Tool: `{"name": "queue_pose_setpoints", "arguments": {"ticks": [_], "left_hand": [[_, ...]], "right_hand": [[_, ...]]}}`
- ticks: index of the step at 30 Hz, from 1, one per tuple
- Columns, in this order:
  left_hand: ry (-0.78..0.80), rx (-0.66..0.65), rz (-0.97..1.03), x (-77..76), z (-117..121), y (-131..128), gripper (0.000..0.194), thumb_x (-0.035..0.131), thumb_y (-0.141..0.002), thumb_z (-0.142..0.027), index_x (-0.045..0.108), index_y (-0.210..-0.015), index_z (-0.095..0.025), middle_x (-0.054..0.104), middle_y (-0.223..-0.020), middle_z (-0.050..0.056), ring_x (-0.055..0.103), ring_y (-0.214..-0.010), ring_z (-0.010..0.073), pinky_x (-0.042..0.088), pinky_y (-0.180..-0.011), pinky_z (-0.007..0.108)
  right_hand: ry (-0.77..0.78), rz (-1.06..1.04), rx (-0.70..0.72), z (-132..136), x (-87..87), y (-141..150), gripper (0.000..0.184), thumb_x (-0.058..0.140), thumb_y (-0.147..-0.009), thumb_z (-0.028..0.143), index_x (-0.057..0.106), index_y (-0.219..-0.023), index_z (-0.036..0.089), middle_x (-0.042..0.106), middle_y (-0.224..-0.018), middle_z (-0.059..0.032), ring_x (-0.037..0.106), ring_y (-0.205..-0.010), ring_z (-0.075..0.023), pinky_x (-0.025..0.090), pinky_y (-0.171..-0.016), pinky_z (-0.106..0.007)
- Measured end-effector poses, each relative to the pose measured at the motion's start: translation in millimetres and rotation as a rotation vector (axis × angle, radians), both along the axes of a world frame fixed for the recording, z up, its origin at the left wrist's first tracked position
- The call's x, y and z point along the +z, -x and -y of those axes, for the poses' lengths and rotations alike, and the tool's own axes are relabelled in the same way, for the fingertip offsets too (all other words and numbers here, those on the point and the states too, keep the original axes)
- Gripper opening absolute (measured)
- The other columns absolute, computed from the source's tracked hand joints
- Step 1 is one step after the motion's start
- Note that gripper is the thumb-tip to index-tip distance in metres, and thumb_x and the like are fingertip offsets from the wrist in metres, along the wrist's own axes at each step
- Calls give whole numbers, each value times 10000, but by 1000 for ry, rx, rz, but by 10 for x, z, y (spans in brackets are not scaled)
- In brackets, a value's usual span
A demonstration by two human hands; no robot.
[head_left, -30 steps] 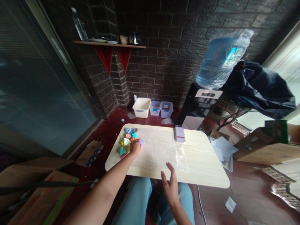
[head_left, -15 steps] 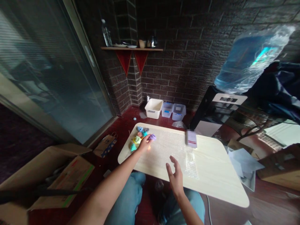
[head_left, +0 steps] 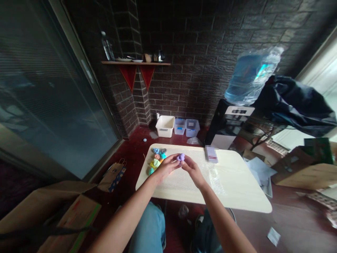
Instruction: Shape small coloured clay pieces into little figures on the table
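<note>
Dark brick wall [head_left: 195,45], reddish floor [head_left: 133,140]

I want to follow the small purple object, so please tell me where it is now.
In the head view, the purple object is between the left hand and right hand, above the bubble wrap.

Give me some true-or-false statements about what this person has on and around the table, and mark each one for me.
1. The left hand and right hand are together at a small purple piece. True.
2. The other colourful pieces lie at the right end of the table. False: they lie at its left end.
3. Bubble wrap is spread on the table. True.
4. The white bin by the wall has its lid on. False: it is open at the top.
5. The big blue water bottle stands on the floor. False: it sits on top of the dispenser.
</note>
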State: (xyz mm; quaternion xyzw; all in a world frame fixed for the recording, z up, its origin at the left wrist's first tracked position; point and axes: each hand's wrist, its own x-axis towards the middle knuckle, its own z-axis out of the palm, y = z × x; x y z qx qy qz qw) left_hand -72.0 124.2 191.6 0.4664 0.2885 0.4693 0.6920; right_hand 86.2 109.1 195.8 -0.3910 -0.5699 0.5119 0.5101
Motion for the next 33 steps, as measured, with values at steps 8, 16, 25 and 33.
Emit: {"name": "queue_pose_setpoints", "arguments": {"ticks": [8,16,25,33], "left_hand": [[43,-65,151,160,195,-300,369,725,-770,-283,633,-1111,-177,649,-1113,68,604,-1044,201,421,-1010,444],[64,-90,229,374,609,-618,332,711,-776,-279,642,-1084,-176,655,-1052,56,607,-962,160,464,-913,323],[179,53,199,349,730,-1141,402,643,-775,-544,595,-864,-155,602,-728,-5,557,-589,69,410,-518,166],[211,53,148,346,668,-1035,477,625,-740,-622,556,-751,-150,556,-622,-25,507,-504,63,335,-440,175]], "right_hand": [[-28,25,-106,334,163,-223,505,669,-784,483,611,-1213,223,672,-1157,-67,639,-1015,-237,508,-900,-402],[-64,47,-188,676,221,-503,656,708,-735,475,488,-1313,255,597,-1227,-109,624,-1006,-229,543,-818,-385],[-111,73,-229,903,182,-598,555,680,-780,417,506,-1270,225,611,-1164,-109,613,-976,-220,566,-742,-333],[-159,148,-246,804,209,-729,366,564,-867,439,635,-1169,246,623,-1177,-99,615,-1006,-228,549,-779,-350]]}}
